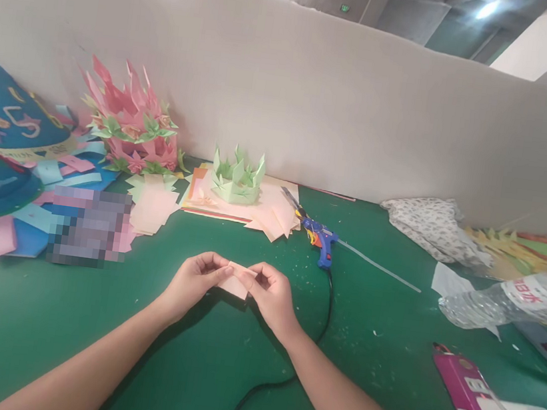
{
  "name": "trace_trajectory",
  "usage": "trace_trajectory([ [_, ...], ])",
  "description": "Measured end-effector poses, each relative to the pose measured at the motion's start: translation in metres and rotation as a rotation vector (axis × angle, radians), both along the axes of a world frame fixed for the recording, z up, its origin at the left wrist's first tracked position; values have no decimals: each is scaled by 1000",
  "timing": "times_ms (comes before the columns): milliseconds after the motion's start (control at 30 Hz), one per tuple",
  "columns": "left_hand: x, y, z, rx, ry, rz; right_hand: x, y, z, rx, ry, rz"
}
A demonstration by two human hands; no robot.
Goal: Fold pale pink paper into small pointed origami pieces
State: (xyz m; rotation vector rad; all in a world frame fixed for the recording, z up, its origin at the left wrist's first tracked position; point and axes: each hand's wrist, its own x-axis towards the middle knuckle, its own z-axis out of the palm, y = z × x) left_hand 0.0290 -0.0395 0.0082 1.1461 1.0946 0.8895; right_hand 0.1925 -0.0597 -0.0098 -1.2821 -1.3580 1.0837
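Above the table (pixel 370 352), 2 hands (pixel 195 285) (pixel 276 299) pinch pink paper (pixel 236 286)

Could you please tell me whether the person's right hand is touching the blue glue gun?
Apart: the head view shows green tabletop between the right hand and the blue glue gun; that hand pinches the small pale paper.

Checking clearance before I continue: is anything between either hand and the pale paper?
Nothing visible is. The left hand and right hand both pinch the pale paper directly, one at each side. The glue gun lies farther back and to the right, not between them.
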Motion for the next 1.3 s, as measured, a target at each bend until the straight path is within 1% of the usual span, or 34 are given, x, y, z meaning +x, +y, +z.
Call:
trace_trajectory([
  [133,0,0,1,-5,-31,4,0,0,1,1,23,5],
  [267,-1,1,1,30,-47,-50,-2,-1,2,20,-12,-17],
  [333,-1,1,0,47,-35,-74,-3,-2,3,24,-37,-12],
  [433,-2,0,-2,73,8,-65,-5,-3,3,38,-76,-2],
  [533,-3,0,-4,92,36,-51,-5,-3,3,45,-65,23],
  [633,-3,0,-7,106,53,-65,-3,-3,3,66,-58,42],
  [900,-1,-2,-5,121,42,-67,-3,-6,6,136,-151,-23],
  [967,0,-3,-4,145,57,-56,-4,-6,7,125,-138,-27],
  [1100,0,-1,-5,170,75,-4,-3,-3,6,41,-95,4],
  [1167,1,0,-5,145,57,18,-3,-2,5,17,-89,18],
  [1300,2,-2,-2,63,-25,27,-5,-4,5,25,-83,10],
])
